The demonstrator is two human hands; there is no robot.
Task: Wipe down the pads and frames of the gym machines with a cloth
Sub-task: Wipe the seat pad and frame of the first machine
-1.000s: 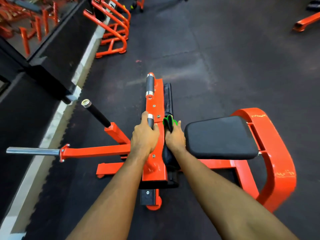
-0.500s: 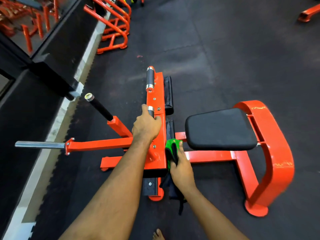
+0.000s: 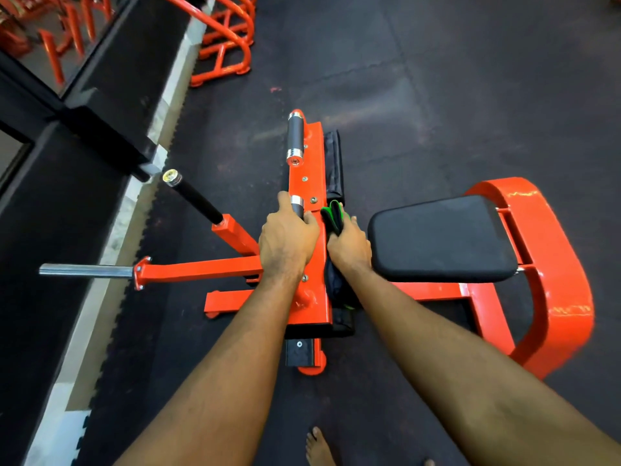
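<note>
Peg (image 3: 85, 270), far left: bare chrome, level, bolted to the orange frame (image 3: 198, 269). Handle (image 3: 195, 196): black, angled up from a frame stub, untouched. Left hand (image 3: 287, 243): fingers curled round the lower black grip (image 3: 297, 208), thumb alongside it, probably as a brace. Frame, centre plate: glossy painted steel, bolted. It is judged heavy, rigid and unlikely to shift under a wipe, and the paint is probably slick. Cloth (image 3: 331, 215): black and green, bunched, its top sticking out past the fingers and a tail hanging below the wrist. It is judged light, limp and easy to drop, so best held as a wad under the palm with no loose end near the bolts. Right hand (image 3: 347, 245): fingers curled over the cloth, pressing it to the near pad (image 3: 342, 324), which lies between plate and seat pad and is mostly hidden. Far pad (image 3: 334, 153): narrow, black, stitched, bare, just beyond the cloth. Seat pad (image 3: 440, 238): broad, black, matte. It is judged soft-faced, yielding a little, and grippier than the paint. Hoop (image 3: 554, 264), far right: orange, curved, standing on the dark floor (image 3: 437, 95).
</note>
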